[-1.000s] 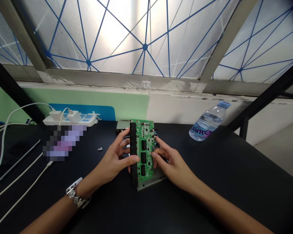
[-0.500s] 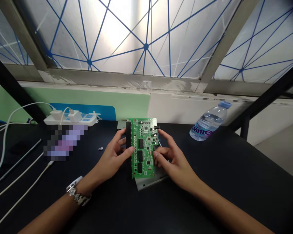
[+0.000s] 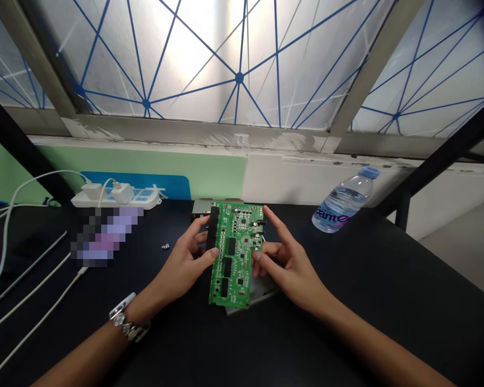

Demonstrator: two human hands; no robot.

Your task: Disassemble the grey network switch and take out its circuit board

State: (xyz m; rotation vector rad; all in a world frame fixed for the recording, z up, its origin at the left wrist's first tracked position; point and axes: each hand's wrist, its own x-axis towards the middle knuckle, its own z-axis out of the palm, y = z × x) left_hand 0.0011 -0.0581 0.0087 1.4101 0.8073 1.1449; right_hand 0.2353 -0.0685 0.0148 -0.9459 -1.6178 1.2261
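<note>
A green circuit board [image 3: 234,255] with black chips and a long black connector along its left edge is held between both hands in the middle of the view. My left hand [image 3: 192,258] grips the left edge, thumb on the face and fingers behind. On the opposite edge, my right hand [image 3: 286,258] pinches the board with thumb and bent fingers, its index finger stretched up to the top right corner. Beneath the board lies a grey metal plate [image 3: 262,295], mostly covered. Another part of grey metal [image 3: 201,206] shows behind the board's top left corner.
Small silvery screws [image 3: 165,246] lie left of my left hand. Farther left are a blurred-out phone [image 3: 108,236], cables and a white power strip [image 3: 145,199] with plugs. A tilted water bottle [image 3: 342,201] is at the right on the black table [image 3: 367,301].
The circuit board has tilted, its lower end swinging left and toward me and its top shifting slightly right. Both hands keep hold of it. More grey metal shows behind its top left.
</note>
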